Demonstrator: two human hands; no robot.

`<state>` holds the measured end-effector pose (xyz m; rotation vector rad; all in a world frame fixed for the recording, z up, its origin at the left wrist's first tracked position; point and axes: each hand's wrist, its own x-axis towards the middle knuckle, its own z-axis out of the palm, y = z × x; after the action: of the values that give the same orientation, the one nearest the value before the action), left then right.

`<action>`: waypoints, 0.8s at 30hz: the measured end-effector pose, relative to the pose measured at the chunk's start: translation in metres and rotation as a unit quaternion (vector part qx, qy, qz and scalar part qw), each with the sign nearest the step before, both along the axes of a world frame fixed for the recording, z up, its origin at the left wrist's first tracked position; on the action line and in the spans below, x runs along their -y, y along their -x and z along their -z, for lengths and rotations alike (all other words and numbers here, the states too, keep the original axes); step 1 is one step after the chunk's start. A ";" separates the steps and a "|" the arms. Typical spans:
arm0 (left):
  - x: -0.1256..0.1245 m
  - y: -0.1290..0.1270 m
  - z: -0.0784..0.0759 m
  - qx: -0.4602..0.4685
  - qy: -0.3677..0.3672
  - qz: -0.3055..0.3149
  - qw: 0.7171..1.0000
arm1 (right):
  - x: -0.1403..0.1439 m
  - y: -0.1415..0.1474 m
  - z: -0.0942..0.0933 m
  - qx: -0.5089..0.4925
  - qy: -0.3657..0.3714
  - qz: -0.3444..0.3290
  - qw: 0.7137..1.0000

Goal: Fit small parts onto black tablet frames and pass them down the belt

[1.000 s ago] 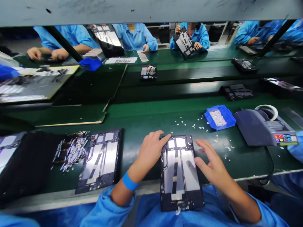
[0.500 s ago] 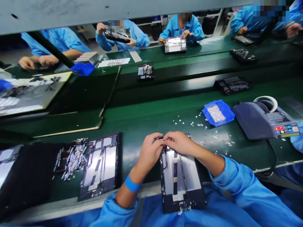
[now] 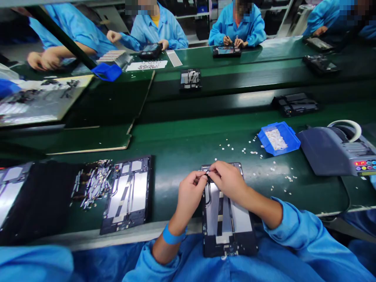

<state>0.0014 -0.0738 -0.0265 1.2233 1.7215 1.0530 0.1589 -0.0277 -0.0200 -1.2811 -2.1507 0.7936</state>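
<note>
Both the left hand (image 3: 190, 192) and the right hand (image 3: 227, 181) pinch a small part (image 3: 207, 172) together, over the far end of the tablet frame (image 3: 226, 219).

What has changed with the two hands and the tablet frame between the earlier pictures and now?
The right hand moved from the frame's right side to its top left corner and met the left hand there. Both hands now pinch at a small part on that corner. The tablet frame stayed across the table edge, and the second frame, the blue tray and the tape dispenser did not move.
</note>
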 end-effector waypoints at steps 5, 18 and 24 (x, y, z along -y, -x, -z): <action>0.007 0.000 0.004 -0.121 -0.073 0.020 0.990 | 0.009 -0.002 0.006 0.060 -0.105 -0.014 0.993; 0.008 -0.001 -0.002 -0.180 -0.110 0.067 0.975 | -0.010 -0.016 -0.005 0.088 -0.107 0.024 0.990; -0.004 0.007 0.001 0.086 0.025 0.011 0.996 | -0.059 -0.146 -0.021 0.211 -0.104 0.329 0.915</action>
<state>-0.0060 -0.0694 -0.0277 1.0851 1.5890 1.0644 0.3044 0.0312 0.0008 -2.0195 -1.8160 0.0037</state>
